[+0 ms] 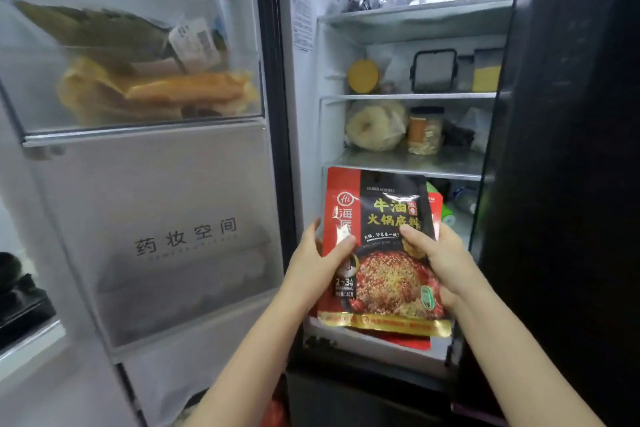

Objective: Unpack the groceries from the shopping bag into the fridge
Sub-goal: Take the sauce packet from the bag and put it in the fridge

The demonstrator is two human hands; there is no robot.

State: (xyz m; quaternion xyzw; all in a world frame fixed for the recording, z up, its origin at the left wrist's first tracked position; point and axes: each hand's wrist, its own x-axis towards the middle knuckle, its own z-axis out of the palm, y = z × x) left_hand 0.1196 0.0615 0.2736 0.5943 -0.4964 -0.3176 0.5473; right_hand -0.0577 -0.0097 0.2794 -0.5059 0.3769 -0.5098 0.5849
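Note:
A red and black hot pot seasoning packet is held upright in front of the open fridge, level with its lower compartment. My left hand grips the packet's left edge, thumb on the front. My right hand grips its right edge, thumb on the front too. A second red packet edge peeks out behind the first one. The shopping bag is not in view, apart from a red patch low between my arms that I cannot identify.
The fridge shelves hold a yellow-lidded jar, a black-rimmed box, a bagged pale round item and a jar. The open left door has a bin with bagged food. The dark right door stands close.

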